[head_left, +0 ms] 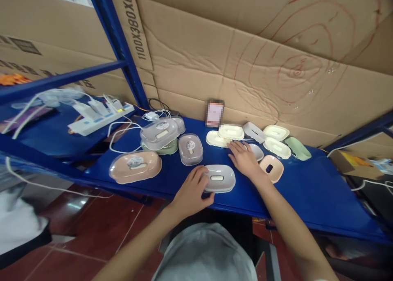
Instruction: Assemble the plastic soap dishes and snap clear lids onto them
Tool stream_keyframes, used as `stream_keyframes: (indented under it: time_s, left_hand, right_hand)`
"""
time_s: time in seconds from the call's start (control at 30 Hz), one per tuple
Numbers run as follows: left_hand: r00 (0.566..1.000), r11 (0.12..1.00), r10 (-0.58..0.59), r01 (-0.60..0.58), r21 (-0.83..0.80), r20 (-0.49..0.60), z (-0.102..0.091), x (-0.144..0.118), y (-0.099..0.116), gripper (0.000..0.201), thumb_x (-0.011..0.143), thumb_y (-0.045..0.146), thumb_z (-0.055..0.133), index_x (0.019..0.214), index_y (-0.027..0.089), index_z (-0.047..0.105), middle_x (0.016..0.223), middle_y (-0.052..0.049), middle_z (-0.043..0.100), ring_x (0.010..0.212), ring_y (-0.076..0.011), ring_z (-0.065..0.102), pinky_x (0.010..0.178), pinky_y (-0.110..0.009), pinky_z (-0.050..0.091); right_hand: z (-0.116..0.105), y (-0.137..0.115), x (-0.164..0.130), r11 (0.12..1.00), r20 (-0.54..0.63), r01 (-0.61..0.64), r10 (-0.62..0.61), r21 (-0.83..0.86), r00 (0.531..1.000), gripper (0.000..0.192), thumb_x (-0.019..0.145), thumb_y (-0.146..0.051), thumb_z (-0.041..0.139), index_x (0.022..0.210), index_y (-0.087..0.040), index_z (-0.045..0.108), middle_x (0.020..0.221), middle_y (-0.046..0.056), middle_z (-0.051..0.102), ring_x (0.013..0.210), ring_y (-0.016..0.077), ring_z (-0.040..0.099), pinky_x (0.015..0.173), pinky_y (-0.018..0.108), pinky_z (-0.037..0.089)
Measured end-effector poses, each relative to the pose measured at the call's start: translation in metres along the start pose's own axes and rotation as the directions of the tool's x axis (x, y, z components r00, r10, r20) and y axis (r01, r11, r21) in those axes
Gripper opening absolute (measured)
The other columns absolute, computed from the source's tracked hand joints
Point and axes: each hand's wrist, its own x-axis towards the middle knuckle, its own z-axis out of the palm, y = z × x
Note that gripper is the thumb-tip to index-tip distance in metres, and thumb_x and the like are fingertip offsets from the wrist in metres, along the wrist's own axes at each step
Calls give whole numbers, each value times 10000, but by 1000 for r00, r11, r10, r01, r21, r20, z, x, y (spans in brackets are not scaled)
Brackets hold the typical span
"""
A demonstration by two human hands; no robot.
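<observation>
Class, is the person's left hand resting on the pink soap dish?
No, the left hand grips the grey soap dish; the pink one lies apart.

Phone (pixel 214 113) screen blurred; left fingers (pixel 205 175) partly hidden.

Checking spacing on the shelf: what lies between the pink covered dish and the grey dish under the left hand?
Only bare blue shelf shows there in the head view.

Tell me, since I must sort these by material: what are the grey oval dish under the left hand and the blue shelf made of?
Grey oval dish: seemingly moulded plastic, smooth with soft sheen. Blue shelf: probably painted metal, glossy with reflections.
</observation>
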Motion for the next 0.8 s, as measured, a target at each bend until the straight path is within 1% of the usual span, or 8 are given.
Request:
stream_keyframes:
  time_s: [0.1,0.2,0.3,0.4,0.5,0.6,0.67,0.8]
  left_hand:
    - [1000,1000,-6,6,-13,14,-1,0,0,291,824,186,749,1019,217,534,1338,-142,602,1382,-371,550,1129,-548,560]
    - [1000,1000,-10,10,-25,17,-2,0,-1,289,827,178,744,1023,222,536,1342,-133,606,1395,-365,543,1136,-549,558]
    - [1000,999,-4,5,-34,21,-3,0,-1,266,845,189,743,1019,221,544,1348,-132,611,1406,-364,536,1138,-550,559]
    - [1000,999,2,-1,-35,27,-3,1,-1,242,864,195,739,1017,219,553,1350,-132,617,1415,-362,534,1143,-549,557]
    - [1000,999,-7,8,-35,28,-3,0,-1,239,870,201,746,1018,218,559,1362,-131,617,1423,-357,536,1150,-539,556]
    - [999,999,-9,10,-37,32,-3,0,-1,246,874,218,759,1024,220,564,1369,-129,615,1434,-352,534,1157,-526,557]
    - [999,999,-6,8,-42,38,-3,-1,-1,249,876,225,767,1023,219,566,1368,-129,617,1438,-351,532,1160,-524,556]
    - [999,998,-7,10,-64,35,-2,-1,-2,243,882,225,772,1013,221,568,1372,-124,617,1451,-351,527,1177,-526,545]
  right_hand:
    - [12,1,27,1000,-3,-16,16,-20,1000,408,1072,-248,541,1447,-124,643,1444,196,697,1379,354,613,1219,577,367]
    - [16,4,31,999,7,-1,1,-38,1000,330,1081,-295,547,1340,-175,712,1323,149,765,1248,305,681,1176,503,407]
    - [12,10,36,997,-29,-22,20,-74,999,416,1119,-302,449,1479,-189,623,1528,140,646,1409,279,579,1198,450,375]
    - [6,24,59,987,-77,-98,88,-126,993,507,1124,-249,380,1605,-120,476,1645,193,514,1529,320,452,1246,511,289]
    - [2,43,88,977,-69,-135,125,-165,990,461,1096,-221,465,1518,-66,565,1452,255,665,1374,374,589,1199,573,308]
    - [-5,59,104,978,-44,-97,90,-182,995,290,1078,-250,556,1246,-108,745,1170,204,787,1135,349,700,1102,523,387]
    - [-12,63,102,981,-55,-58,49,-185,997,258,1079,-286,583,1169,-132,769,1127,176,799,1099,328,706,1050,472,415]
    - [-33,53,66,982,-123,-1,-23,-190,992,317,1102,-349,567,1264,-138,738,1231,164,790,1158,308,690,1060,451,401]
